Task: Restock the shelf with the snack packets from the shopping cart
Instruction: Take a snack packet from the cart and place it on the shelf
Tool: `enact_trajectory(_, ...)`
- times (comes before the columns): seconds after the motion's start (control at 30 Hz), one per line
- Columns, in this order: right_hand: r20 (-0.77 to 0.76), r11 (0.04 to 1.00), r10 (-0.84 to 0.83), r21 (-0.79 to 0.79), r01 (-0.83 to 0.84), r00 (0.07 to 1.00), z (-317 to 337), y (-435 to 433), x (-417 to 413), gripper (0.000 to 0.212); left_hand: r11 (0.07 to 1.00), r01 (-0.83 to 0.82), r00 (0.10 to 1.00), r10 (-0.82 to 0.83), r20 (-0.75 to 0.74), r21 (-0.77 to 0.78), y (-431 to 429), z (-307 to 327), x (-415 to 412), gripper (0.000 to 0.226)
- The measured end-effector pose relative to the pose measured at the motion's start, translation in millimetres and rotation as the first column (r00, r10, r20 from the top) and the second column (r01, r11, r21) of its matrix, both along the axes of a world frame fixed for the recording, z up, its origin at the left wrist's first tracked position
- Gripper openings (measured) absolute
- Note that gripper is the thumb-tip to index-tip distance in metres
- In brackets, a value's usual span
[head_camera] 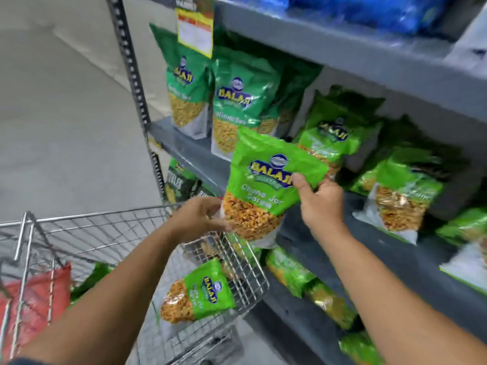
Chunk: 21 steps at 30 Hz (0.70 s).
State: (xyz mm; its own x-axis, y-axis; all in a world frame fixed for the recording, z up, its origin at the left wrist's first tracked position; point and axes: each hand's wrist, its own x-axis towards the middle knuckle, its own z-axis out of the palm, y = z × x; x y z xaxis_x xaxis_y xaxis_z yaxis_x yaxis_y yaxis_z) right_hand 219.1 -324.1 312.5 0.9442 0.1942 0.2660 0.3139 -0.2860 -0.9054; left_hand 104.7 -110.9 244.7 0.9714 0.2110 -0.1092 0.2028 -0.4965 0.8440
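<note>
We find both hands engaged on one light-green snack packet (266,185), held upright in the air between the shopping cart (232,256) and the grey shelf (395,248). The right hand (322,204) is closed on the packet's right edge, thumb pressed across the front near the logo; the left hand (199,216) is curled against the lower left corner, fingers partly closed on it, though how firm that hold is we cannot tell through the blur. The packet is clear of the shelf board and touches no other stock. A second packet of the same kind (200,293) lies on its side in the cart basket, with more green packets beneath the wire. On the shelf, matching light-green packets (334,135) lean to the right of the held one, and darker green packets (237,101) stand to the left. We judge the step in hand to be the transfer onto the shelf, not yet completed. Risks noted: the pinch at one edge may slip on the glossy film and the packet fall back towards the cart; the leaning packets on the shelf look unsteady, so pushing the new one in could topple them forward off the edge; setting it among the darker packets would misplace the stock.
</note>
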Motion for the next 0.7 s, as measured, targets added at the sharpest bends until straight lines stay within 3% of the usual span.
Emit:
enact_trajectory(0.07,0.094,0.996,-0.062,-0.059,0.068,0.994,13.1,-16.6,16.0,0.036,0.997,0.071,0.997,-0.072,0.022,0.039,-12.1,14.8,27.7,0.019)
enact_trajectory(0.23,0.166,0.977,-0.161,-0.11,0.18,0.973,40.9,-35.8,51.4,0.031,0.967,0.077,0.995,-0.09,0.042,0.243,-26.1,20.4,97.5,0.044)
enact_trajectory(0.33,0.135,0.971,-0.194,-0.115,0.21,0.972,41.0,-34.2,72.5,0.034,0.924,0.142,0.988,-0.157,0.014,0.355,-35.9,19.7,128.8,0.046)
enact_trajectory(0.7,0.054,0.951,-0.279,-0.119,0.284,0.959,8.6,-29.2,121.7,0.023,0.891,0.241,0.966,-0.258,-0.006,0.384,-23.3,-0.2,200.4,0.04)
